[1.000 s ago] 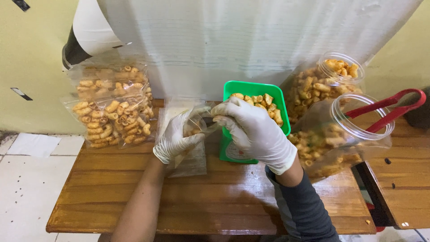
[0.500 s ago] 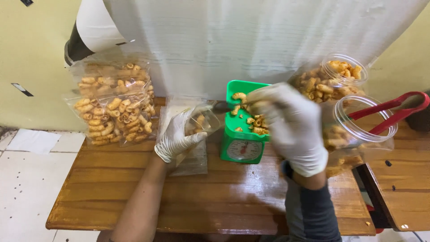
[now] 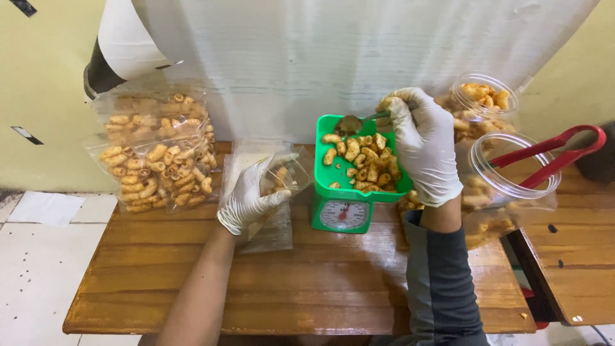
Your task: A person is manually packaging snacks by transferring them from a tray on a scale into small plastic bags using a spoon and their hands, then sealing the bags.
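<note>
My left hand [image 3: 246, 198], in a white glove, holds a small clear plastic bag [image 3: 285, 176] open; a few orange curled snacks lie inside it. My right hand [image 3: 423, 144], also gloved, grips a metal spoon [image 3: 354, 122] whose bowl hovers over the far edge of the green tray [image 3: 327, 186]. The tray sits on a small green kitchen scale [image 3: 339, 214] and holds a heap of the same snacks [image 3: 362, 163].
Filled snack bags [image 3: 157, 154] are stacked at the left against the wall. Two clear plastic jars of snacks [image 3: 487, 106] stand at the right; the nearer jar [image 3: 512, 179] has red tongs [image 3: 554, 154] in it. Empty bags [image 3: 275, 230] lie on the wooden table [image 3: 295, 282].
My right hand has moved from the bag's mouth rightward and back over the tray, spoon in hand. The left hand and bag stayed in place.
</note>
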